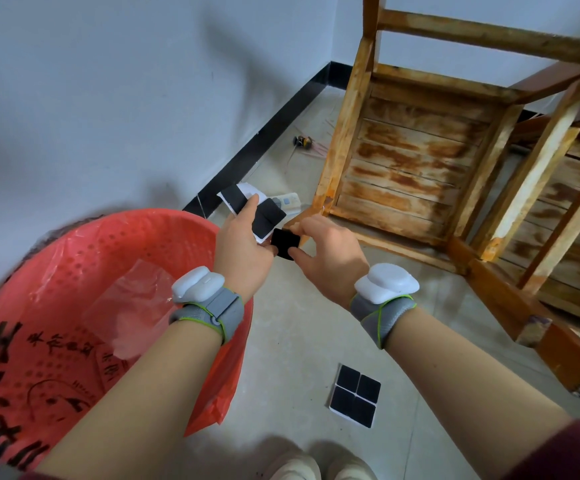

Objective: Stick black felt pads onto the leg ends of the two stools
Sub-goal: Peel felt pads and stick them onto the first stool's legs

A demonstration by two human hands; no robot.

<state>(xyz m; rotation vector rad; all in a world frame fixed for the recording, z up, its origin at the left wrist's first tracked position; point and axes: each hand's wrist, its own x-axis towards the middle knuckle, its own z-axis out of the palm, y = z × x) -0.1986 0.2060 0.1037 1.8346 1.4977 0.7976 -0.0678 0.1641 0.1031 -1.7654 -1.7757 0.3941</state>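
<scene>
The left hand (243, 244) holds a white sheet (259, 211) that has black pads stuck on it. It grips the sheet from below, and one finger lies long on top of it. The right hand (331, 252) pinches one loose black felt pad (285, 242) between its thumb and fingers (307, 226). The pad is just beside the sheet, and the left thumb is right next to it. Both hands are up in the air above the floor (299, 323), near a corner of a wooden stool (402, 168). The stool is tipped over, so the bottom of its seat faces us. A second stool (572, 209) is tipped over too, on the right, touching the first one. A sheet of four black pads (355, 396) lies flat on the floor, near the person's white shoes (319, 467). A big red basket (74, 271) with a red bag in it stands on the left. Each wrist wears a grey band with a white box on it.
</scene>
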